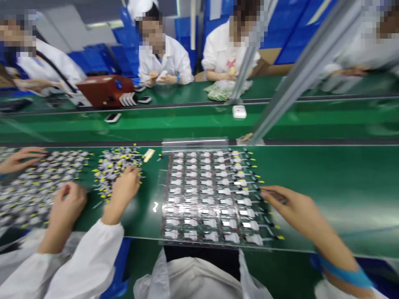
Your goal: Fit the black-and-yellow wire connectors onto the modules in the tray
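A clear plastic tray (162, 195) lies in front of me, with rows of small white parts (207, 191) in its pockets. Along its right column, thin dark leads with yellow tips (277, 227) stick out past the edge. My right hand (289, 207), a blue band on its wrist, pinches the end of one such lead at the tray's right side. Left of the tray, my left hand (124, 189) rests on a loose pile of small grey, black and yellow wired parts (107, 164). Its fingers curl down into the pile; what they hold is hidden.
At left, a co-worker's hands (68, 203) are beside many laid-out wired parts (59, 170). A yellowish slip (149, 155) lies near the pile. Behind stand a slanted metal post (293, 70), a white case (239, 111) and a red-brown box (106, 90). People in white coats sit opposite.
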`<action>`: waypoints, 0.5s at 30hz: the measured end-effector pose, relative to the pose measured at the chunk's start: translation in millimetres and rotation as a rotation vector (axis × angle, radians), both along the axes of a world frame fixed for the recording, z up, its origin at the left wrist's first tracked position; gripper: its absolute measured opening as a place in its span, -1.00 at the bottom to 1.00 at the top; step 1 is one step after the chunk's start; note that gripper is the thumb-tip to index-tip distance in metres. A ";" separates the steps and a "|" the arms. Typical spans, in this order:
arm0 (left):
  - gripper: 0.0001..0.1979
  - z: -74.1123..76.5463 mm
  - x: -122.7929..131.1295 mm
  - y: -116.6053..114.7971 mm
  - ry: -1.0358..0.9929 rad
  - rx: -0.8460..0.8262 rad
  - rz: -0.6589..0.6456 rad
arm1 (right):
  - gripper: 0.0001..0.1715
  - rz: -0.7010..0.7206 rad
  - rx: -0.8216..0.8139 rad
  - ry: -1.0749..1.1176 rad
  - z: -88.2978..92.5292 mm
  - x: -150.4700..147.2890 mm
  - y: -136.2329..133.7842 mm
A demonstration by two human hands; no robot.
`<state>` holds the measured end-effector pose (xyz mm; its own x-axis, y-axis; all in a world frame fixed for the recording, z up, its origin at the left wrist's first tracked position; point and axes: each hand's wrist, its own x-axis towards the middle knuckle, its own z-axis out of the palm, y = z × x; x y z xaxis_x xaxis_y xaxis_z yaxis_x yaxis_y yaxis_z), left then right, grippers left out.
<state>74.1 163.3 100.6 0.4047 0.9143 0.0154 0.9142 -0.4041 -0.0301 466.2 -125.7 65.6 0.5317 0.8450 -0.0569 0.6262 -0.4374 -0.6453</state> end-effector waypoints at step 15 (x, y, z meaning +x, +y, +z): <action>-0.57 -8.8 11.9 10.6 0.184 0.031 0.005 | -0.56 -0.086 0.071 -0.091 -3.5 14.9 -12.2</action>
